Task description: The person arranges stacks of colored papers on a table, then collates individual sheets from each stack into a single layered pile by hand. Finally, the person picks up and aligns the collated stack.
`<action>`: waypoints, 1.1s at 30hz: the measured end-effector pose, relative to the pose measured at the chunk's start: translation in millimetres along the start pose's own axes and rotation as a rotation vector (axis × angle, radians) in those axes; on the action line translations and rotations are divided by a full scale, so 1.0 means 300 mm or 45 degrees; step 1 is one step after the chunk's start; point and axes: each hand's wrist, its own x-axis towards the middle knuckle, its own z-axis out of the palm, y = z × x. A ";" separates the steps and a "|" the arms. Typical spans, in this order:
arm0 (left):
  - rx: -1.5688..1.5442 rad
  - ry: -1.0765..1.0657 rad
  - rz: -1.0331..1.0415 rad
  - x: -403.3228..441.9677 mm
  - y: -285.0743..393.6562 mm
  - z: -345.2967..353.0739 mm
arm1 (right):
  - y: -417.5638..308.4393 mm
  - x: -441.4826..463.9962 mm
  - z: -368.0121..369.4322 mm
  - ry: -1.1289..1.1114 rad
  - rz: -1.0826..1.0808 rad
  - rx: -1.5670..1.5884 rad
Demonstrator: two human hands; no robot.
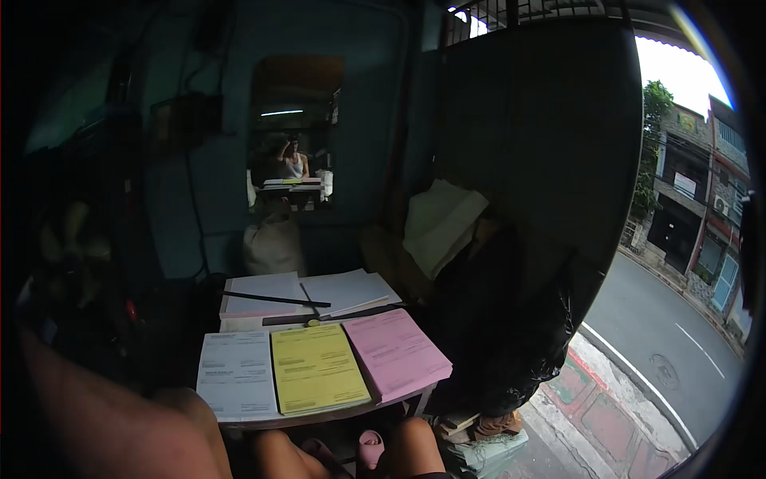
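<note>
Three stacks of printed forms stand side by side on a small table [315, 420]: a white stack [235, 375], a yellow stack [317, 369] and a pink stack [396, 351]. My raised left arm [104, 415] fills the lower left, blurred and close to the camera; its hand is out of the frame. My right hand is not in view either. Behind the forms lie white paper sheets [343, 289], a long thin black strip [275, 298] and a small round yellowish-green object [313, 323]. No hand touches the stacks.
A wall mirror [295, 104] reflects a seated person with one arm raised to the head. A pale sack [274, 247] sits below it. Black plastic bags [511, 343] fill the right side, beside a street [662, 319]. A fan [76, 239] stands at left. My knees are under the table.
</note>
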 end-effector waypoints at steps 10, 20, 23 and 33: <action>0.428 0.111 -0.031 -0.072 0.128 -0.467 | -0.298 0.332 -0.113 -0.126 -0.489 0.098; 0.657 0.162 -0.022 -0.067 0.228 -0.430 | -0.412 0.379 -0.307 -0.380 -0.707 0.253; 0.638 0.134 -0.066 -0.078 0.224 -0.373 | -0.380 0.348 -0.484 -0.361 -0.858 0.314; 0.617 0.010 -0.259 -0.143 0.220 -0.226 | -0.385 -0.107 -1.852 1.316 -0.751 -0.510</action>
